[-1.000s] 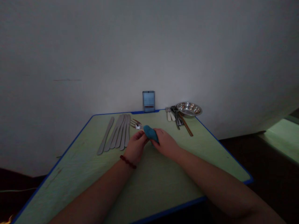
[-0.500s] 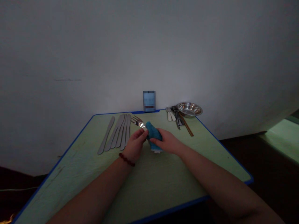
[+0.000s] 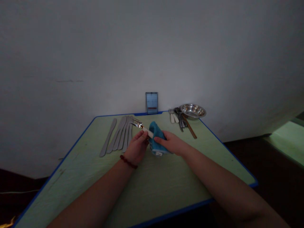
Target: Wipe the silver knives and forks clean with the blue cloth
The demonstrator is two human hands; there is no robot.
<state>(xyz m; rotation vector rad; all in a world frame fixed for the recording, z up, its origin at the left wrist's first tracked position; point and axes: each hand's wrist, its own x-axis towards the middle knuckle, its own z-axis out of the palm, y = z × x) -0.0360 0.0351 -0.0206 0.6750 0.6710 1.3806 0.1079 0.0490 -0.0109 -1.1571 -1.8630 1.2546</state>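
Note:
A fork (image 3: 149, 132) with a pale handle and shiny metal tines is pinched near its neck by my left hand (image 3: 138, 143), which wears a dark red beaded bracelet. Its tines point to the far left. My right hand (image 3: 172, 142) grips a blue cloth (image 3: 155, 139) with a white tag, and the cloth covers the handle's end. Left of my hands several grey table knives (image 3: 118, 136) lie side by side, the nearest ones partly behind my left hand and the fork.
At the back right, small forks with white handles (image 3: 174, 118), dark metal cutlery (image 3: 181, 120) and brown chopsticks (image 3: 190, 128) lie beside a steel bowl (image 3: 193, 111). A blurred upright screen (image 3: 151, 103) leans at the wall. The pale green table (image 3: 152, 190) has a blue edge.
The cloth has opened out and slid toward the handle's end, baring more of the pale handle. The fork has shifted slightly left. Both hands keep their holds.

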